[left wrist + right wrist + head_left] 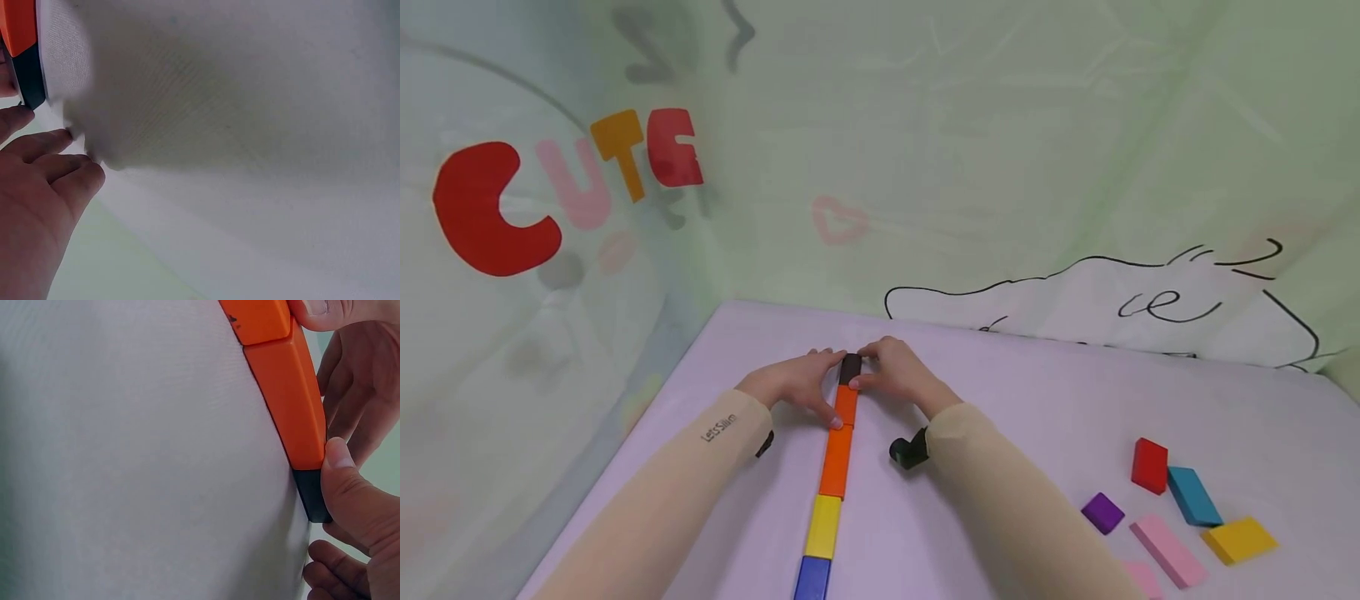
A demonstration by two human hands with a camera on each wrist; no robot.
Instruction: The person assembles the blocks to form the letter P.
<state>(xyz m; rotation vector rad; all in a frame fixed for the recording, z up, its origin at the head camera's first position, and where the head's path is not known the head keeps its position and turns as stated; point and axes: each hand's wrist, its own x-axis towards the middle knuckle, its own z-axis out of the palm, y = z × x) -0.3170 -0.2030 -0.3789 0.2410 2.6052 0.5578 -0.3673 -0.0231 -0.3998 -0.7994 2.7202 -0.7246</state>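
Row of blocks (pixel 836 461) lies end to end on bench (pixel 1037 400), running from near side toward backdrop (pixel 940 167) behind. Left hand (pixel 796 381) at row's far end, left side; right hand (pixel 901 377) opposite, right side. Loose blocks (pixel 1195 497) lie to the right, well apart; one seems partly behind right sleeve (pixel 1030 500).

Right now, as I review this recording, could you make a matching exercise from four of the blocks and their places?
1. Black block
2. Dark blue block
3. Purple block
4. Red block

A. Leftmost visible loose block
B. Beside the yellow block in the row
C. At the row's far end, between left hand and right hand
D. Loose block farthest back

Pairs: 1-C; 2-B; 3-A; 4-D
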